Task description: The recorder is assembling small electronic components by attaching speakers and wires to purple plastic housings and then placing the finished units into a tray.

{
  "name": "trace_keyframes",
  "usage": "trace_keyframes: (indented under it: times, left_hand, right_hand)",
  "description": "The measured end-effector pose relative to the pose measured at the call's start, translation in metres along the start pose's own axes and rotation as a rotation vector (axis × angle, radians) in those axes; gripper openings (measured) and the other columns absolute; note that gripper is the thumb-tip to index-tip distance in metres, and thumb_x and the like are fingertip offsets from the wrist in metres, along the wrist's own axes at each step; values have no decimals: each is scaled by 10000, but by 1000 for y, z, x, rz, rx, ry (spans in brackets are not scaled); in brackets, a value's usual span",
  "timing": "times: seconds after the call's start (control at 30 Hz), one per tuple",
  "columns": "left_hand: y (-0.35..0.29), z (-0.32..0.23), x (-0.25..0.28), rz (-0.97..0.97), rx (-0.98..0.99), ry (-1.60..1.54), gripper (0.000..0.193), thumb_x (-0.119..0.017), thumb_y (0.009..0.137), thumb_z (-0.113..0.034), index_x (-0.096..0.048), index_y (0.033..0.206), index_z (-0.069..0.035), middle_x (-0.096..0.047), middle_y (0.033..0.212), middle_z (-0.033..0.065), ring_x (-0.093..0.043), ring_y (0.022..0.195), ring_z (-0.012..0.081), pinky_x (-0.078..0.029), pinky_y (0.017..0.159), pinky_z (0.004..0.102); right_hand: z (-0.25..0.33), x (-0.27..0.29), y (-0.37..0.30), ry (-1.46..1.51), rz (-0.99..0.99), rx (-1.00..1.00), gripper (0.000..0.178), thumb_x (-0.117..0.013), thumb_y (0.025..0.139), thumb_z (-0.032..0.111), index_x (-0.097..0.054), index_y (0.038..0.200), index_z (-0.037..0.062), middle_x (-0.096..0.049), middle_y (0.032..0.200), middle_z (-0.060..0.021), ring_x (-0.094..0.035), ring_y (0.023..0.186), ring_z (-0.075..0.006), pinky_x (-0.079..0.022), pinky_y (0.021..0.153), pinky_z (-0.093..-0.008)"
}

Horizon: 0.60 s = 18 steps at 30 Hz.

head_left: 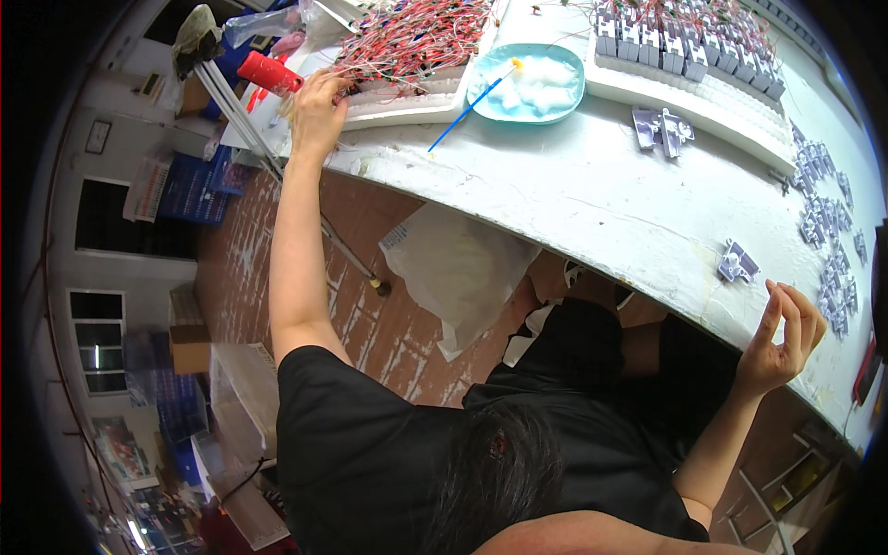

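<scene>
My left hand [319, 116] reaches to the left end of a white foam tray [393, 113] heaped with thin red, black and white wires [416, 46]. Its fingers curl closed at the wires; what they hold is hidden. Just beside it lies a red cylinder [269, 72]. My right hand [782, 342] is raised by the table's front edge, fingers loosely bent and apart, nothing visible in them. Nearest to it on the table is a grey-purple plastic housing [737, 263]. Two similar housings [662, 131] lie farther back.
A light-blue dish [571, 104] of white material has a blue stick [467, 111] across its rim. Behind it, another foam tray [684, 97] holds rows of wired housings. Loose housings [823, 217] are scattered at right. A metal stand [231, 106] rises at left; a white bag [453, 268] hangs below the table edge.
</scene>
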<state>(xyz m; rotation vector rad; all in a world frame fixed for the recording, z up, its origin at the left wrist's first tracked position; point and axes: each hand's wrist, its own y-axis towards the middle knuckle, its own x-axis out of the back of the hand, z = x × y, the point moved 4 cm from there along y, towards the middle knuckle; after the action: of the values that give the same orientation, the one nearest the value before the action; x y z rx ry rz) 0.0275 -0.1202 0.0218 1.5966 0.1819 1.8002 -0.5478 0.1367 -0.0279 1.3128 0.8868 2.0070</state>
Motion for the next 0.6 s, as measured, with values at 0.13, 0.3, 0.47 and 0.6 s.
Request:
trace_keyframes:
  times: [0.13, 0.3, 0.47, 0.6]
  left_hand:
    - [-3, -52, 22, -11, 68, 170, 212, -763, 725, -146, -755, 936, -135, -676, 1081, 44, -541, 1162, 253, -383, 970, 419]
    - [-24, -65, 20, -107, 93, 293, 92, -760, 765, -242, -783, 821, -173, -683, 956, 14, -552, 1047, 235, -346, 938, 424]
    - [-16, -33, -16, 114, 384, 205, 293, -594, 909, -323, -756, 1009, -100, -680, 1018, 166, -598, 1015, 342, -405, 916, 543]
    - [-7, -18, -32, 194, 517, 404, 308, -623, 890, -343, -753, 1019, -96, -680, 1044, 169, -604, 1048, 351, -408, 921, 517]
  right_hand:
    - [-1, 1, 0, -12, 0, 4, 63, -704, 873, 78, -750, 897, 42, -701, 904, -77, -573, 887, -204, -437, 815, -307]
    - [1, 0, 1, -2, 1, 15, 62, -706, 871, 75, -749, 897, 39, -701, 899, -78, -571, 888, -207, -441, 810, -309]
    - [-2, 0, -1, -5, 2, 9, 56, -706, 867, 63, -745, 896, 36, -700, 901, -82, -572, 877, -209, -440, 811, -308]
    - [0, -1, 0, 0, 3, -2, 52, -704, 867, 58, -746, 892, 39, -700, 900, -80, -574, 875, -207, -438, 814, -305]
